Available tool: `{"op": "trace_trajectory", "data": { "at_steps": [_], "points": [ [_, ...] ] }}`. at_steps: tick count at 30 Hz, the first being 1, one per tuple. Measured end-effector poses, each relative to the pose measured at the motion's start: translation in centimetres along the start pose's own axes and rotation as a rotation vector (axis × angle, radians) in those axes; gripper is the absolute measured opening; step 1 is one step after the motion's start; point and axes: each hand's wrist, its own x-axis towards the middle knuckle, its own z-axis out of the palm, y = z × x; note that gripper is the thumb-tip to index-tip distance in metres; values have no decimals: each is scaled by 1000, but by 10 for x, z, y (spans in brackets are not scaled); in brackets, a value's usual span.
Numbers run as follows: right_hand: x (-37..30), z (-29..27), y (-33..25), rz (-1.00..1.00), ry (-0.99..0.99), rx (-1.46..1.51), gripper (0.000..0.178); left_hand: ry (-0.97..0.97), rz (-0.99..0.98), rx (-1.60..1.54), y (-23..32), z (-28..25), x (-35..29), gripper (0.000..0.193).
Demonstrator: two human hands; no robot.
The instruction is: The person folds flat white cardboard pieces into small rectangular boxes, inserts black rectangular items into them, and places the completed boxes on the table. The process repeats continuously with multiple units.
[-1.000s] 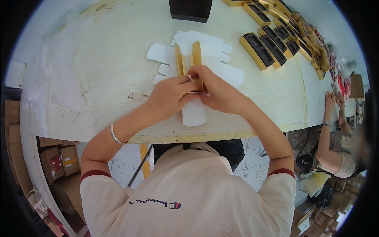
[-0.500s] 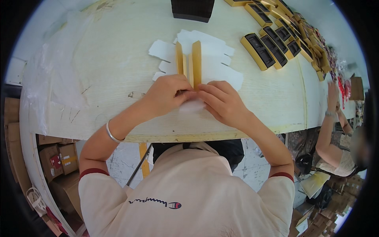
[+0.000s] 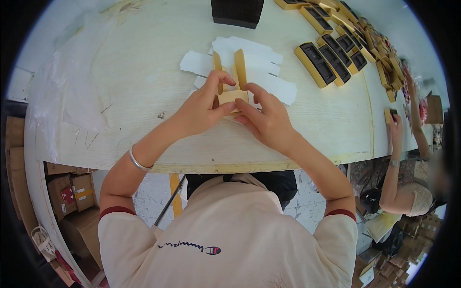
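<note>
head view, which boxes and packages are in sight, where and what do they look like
gold box: half-folded card on white flats, held by left hand and right hand.
gold trays: rows far right on the table, long, dark inserts.
black box: far table edge.
brown cartons: under the table, left.

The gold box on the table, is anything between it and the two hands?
Nothing visible is. The left hand and the right hand both grip the half-folded gold box directly, above the white flat sheets on the table.
</note>
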Motion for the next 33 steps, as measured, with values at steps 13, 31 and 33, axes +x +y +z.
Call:
{"op": "trace_trajectory", "data": {
  "at_steps": [13, 31, 33],
  "points": [
    [19, -13, 12, 59, -471, 163, 16, 20, 167, 553, 11, 2, -10, 11],
    [13, -35, -15, 75, -376, 177, 22, -125, 275, 866, 12, -5, -18, 42],
    [11, -44, -5, -14, -232, 200, 35, -173, 279, 805, 11, -21, -16, 38]
  ]
}}
